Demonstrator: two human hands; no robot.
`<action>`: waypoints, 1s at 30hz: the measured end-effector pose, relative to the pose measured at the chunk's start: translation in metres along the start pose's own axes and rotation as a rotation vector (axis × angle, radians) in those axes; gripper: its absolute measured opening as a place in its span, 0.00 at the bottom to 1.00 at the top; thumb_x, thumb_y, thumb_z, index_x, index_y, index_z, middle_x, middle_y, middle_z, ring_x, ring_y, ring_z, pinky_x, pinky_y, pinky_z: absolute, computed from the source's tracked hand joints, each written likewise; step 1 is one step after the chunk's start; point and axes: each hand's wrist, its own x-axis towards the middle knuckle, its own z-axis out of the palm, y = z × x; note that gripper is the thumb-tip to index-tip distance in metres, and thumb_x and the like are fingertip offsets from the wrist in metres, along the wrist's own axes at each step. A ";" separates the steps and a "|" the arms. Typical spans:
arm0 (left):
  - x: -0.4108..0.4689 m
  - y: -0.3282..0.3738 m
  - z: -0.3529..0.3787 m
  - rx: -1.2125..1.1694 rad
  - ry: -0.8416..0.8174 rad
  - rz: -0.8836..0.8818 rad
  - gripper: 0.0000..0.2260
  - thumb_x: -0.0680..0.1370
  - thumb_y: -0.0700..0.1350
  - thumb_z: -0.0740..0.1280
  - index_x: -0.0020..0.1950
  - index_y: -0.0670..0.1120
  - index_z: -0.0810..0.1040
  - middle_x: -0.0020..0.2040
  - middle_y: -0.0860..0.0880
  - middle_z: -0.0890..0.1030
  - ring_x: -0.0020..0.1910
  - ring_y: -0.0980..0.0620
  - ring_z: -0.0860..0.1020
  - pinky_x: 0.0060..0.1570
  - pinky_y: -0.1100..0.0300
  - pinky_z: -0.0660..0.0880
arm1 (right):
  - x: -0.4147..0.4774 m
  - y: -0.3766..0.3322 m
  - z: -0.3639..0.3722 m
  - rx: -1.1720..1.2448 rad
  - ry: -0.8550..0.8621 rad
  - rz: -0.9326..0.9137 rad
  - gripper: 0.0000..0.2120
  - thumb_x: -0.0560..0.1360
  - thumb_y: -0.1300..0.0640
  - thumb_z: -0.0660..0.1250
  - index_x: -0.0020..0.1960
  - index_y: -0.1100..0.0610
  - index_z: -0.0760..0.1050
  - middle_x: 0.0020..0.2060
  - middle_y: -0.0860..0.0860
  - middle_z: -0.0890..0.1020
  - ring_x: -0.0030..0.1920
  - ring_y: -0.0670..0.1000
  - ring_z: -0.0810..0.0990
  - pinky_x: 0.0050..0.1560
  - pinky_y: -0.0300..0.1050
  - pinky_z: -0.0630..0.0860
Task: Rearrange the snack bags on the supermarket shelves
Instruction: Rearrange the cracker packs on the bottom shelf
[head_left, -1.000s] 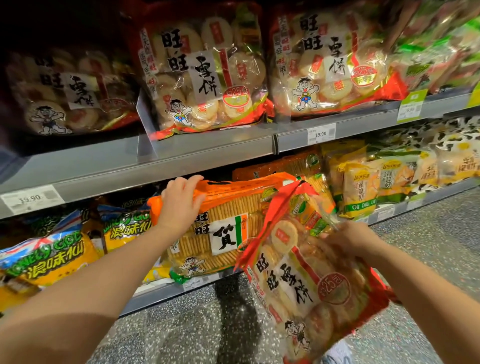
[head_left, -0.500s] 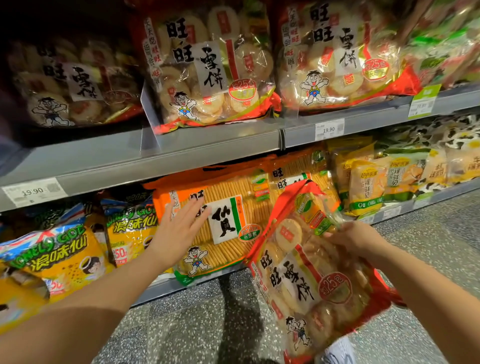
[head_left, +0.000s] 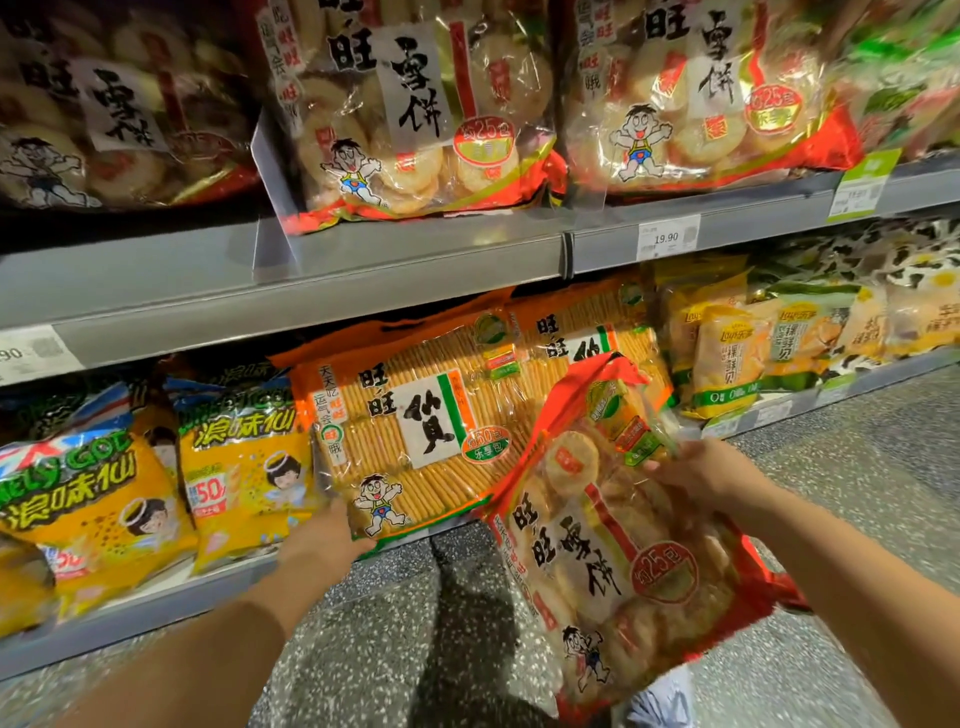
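- Head view: the left hand (head_left: 324, 540) was at the lower left corner of an orange cracker bag (head_left: 415, 431). The bag stood upright at the front of the lower shelf (head_left: 156, 613).
- The back of that hand faced the camera and its fingers were tucked out of sight behind the bag's bottom edge. I could not tell whether they were gripping it or only propping it.
- The right hand (head_left: 696, 473) gripped a red snack bag (head_left: 623, 561) near its upper right edge, with the fingers curled over the plastic.
- The red snack bag hung tilted in front of the shelves and above the speckled floor (head_left: 389, 649). Its red top seam overlapped the lower right part of the orange cracker bag.
- A second orange bag (head_left: 582, 332) stood just beside the first on its right, partly hidden by the red snack bag.
- Yellow snack bags (head_left: 104, 509) sat left of the orange cracker bag on the same shelf, the nearest one touching it.
- Pale yellow packs (head_left: 727, 358) filled the lower shelf further right.
- On the upper shelf (head_left: 415, 270) stood more red bags (head_left: 415, 119) of the same design as the held one, side by side.
- A price tag (head_left: 666, 238) reading 19.90 was fixed to the upper shelf's front edge.
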 end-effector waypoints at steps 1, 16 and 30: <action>0.002 0.002 0.003 -0.033 0.001 -0.011 0.32 0.75 0.56 0.67 0.72 0.46 0.55 0.46 0.47 0.79 0.46 0.47 0.79 0.36 0.58 0.73 | 0.002 0.001 0.001 -0.003 -0.001 0.001 0.16 0.74 0.53 0.70 0.33 0.60 0.73 0.30 0.56 0.77 0.33 0.54 0.74 0.37 0.44 0.67; 0.017 0.021 0.035 -0.339 0.226 -0.108 0.30 0.71 0.45 0.73 0.65 0.40 0.59 0.44 0.37 0.80 0.41 0.38 0.79 0.34 0.51 0.75 | 0.016 0.012 -0.002 -0.112 0.040 0.050 0.22 0.75 0.54 0.69 0.26 0.57 0.66 0.24 0.52 0.70 0.29 0.52 0.69 0.31 0.43 0.62; 0.023 0.065 0.016 0.037 0.450 0.371 0.32 0.72 0.38 0.69 0.74 0.48 0.63 0.54 0.44 0.74 0.53 0.43 0.72 0.51 0.50 0.72 | 0.019 0.028 -0.007 -0.053 0.071 0.055 0.21 0.75 0.55 0.69 0.26 0.58 0.67 0.23 0.53 0.72 0.26 0.51 0.70 0.31 0.42 0.64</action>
